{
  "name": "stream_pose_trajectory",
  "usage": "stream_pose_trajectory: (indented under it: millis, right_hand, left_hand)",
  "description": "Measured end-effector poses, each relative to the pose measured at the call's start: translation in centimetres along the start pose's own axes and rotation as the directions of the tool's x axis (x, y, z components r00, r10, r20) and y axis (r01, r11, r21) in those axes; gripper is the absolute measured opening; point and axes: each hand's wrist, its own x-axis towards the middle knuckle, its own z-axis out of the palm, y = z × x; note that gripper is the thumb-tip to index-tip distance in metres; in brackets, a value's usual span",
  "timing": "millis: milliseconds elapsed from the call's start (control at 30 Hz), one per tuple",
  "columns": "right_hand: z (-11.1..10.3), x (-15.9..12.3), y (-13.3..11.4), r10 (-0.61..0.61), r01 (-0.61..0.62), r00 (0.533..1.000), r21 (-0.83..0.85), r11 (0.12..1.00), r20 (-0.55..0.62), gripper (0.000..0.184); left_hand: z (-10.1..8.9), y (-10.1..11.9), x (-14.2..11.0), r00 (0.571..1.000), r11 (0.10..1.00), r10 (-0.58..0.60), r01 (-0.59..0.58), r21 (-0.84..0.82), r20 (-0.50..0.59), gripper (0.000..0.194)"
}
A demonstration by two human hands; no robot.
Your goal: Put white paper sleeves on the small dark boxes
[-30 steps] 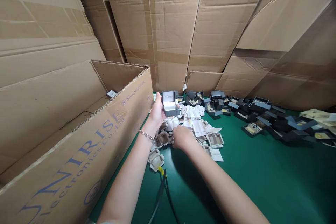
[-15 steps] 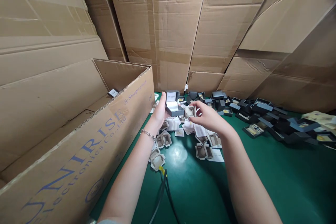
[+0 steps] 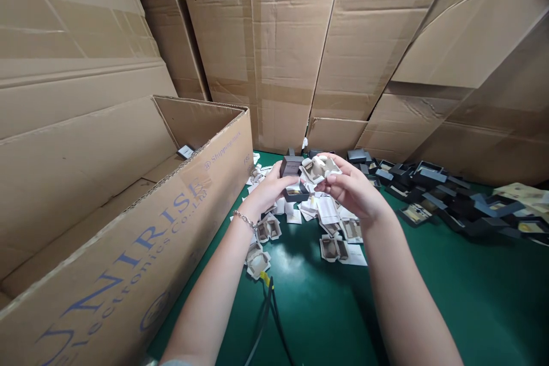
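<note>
My left hand [image 3: 269,190], a chain bracelet on its wrist, is closed around a small dark hinged gift box [image 3: 291,166]. Its lid stands up, and the lower half tips forward below my thumb. Just right of it, my right hand [image 3: 352,187] pinches an unfolded white and grey card insert [image 3: 319,170], which is close against the box; I cannot tell whether they touch. Beneath both hands lie crumpled card inserts and small white papers [image 3: 328,210]. Two more inserts, a left one [image 3: 257,261] and a right one [image 3: 333,248], rest nearer to me.
A large printed carton [image 3: 184,211] stands along the left, with a small box [image 3: 186,152] inside. Many opened dark boxes [image 3: 433,183] are heaped at the right on the green table [image 3: 295,309]. Black cable [image 3: 269,309] lies in front; tall cardboard [image 3: 278,57] closes off the back.
My left hand has turned the gift box, so its white interior no longer faces me. The insert in my right hand has opened out, with my palm turned more upward.
</note>
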Motion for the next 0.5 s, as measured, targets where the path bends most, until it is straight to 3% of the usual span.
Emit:
stream_pose_trajectory:
  millis: [200,400,500]
  right_hand:
    - [1.1,0.7,0.9,-0.048,0.044,0.998,0.103,0.994,0.03,0.045]
    - [0.7,0.9,1.0,-0.018,0.019,1.0,0.1,0.995,-0.013,0.046]
    - [-0.1,1.0,1.2,-0.007,0.01,1.0,0.099,0.995,-0.026,0.046]
  left_hand:
    - [1.1,-1.0,0.3,0.997,0.981,-0.051,0.039,0.188,0.058,0.042]
    - [1.3,-1.5,0.3,0.996,0.959,0.084,-0.079,0.273,-0.006,0.051]
    - [1.5,-1.0,0.2,0.984,0.927,0.171,-0.14,0.347,-0.058,0.034]
